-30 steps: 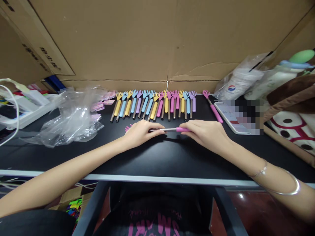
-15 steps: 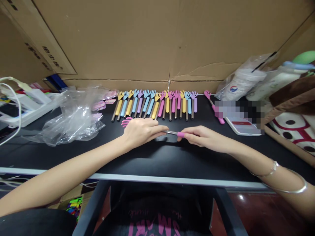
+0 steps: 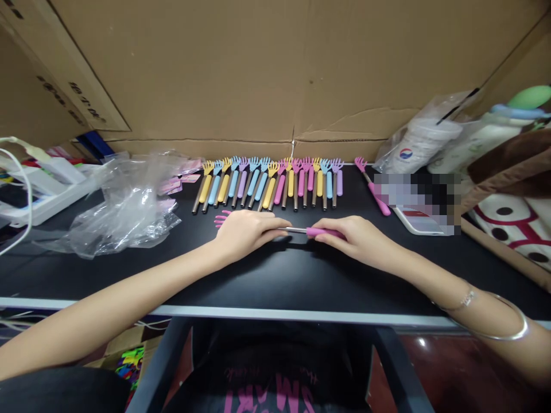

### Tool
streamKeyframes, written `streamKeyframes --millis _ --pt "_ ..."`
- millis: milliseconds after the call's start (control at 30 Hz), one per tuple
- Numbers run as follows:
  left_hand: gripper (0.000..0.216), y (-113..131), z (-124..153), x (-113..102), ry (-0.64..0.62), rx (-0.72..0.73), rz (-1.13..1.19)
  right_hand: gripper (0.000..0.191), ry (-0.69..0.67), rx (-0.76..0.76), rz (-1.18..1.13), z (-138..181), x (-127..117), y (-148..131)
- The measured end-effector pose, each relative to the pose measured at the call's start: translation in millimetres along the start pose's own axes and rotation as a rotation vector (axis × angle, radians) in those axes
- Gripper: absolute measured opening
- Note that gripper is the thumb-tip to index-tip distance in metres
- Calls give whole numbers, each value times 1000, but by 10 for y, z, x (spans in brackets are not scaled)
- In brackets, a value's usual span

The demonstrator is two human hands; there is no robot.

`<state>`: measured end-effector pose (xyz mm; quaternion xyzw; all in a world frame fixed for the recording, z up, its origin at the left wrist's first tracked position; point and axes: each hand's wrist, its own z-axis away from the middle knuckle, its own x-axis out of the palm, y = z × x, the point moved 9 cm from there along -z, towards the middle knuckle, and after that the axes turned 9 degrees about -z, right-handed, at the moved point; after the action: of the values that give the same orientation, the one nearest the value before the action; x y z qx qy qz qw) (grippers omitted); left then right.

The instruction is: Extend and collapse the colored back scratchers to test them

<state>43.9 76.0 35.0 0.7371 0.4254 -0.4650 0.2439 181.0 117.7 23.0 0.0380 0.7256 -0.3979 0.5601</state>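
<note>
Between my two hands is a pink back scratcher (image 3: 296, 230) with a metal shaft, held crosswise above the black table. My left hand (image 3: 252, 232) is closed round the shaft near the claw end, and the pink claw shows past its far side. With thumb and fingers my right hand (image 3: 350, 236) grips the pink handle. Behind them lies a row of back scratchers (image 3: 267, 186) in yellow, blue, purple and pink, claws toward the cardboard. Another pink back scratcher (image 3: 379, 198) lies apart at the right.
Clear plastic bags (image 3: 129, 206) and pink cards (image 3: 172, 184) lie at the left beside a white power strip (image 3: 47, 201). To the right are a phone (image 3: 419, 223), a lidded cup (image 3: 426, 143) in plastic and a plush item (image 3: 512, 223). A cardboard wall (image 3: 215, 74) stands behind.
My right hand has shifted slightly along the pink handle, and more of the handle now shows in it. The left hand keeps its hold near the claw. The view has shifted slightly.
</note>
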Motion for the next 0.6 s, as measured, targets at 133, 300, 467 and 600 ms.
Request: streamKeyframes --millis 133,300,467,600 --pt "31 -93 -1 156 -156 -134 207 35 191 -134 291 48 -126 -120" --pt "32 -110 24 294 -298 -228 436 33 332 -289 462 133 -202 -322" --pt "32 -109 14 247 -282 -251 374 34 339 -281 411 124 -219 -332" --pt "28 -89 -1 165 -236 -252 269 33 317 -255 374 99 -211 -283"
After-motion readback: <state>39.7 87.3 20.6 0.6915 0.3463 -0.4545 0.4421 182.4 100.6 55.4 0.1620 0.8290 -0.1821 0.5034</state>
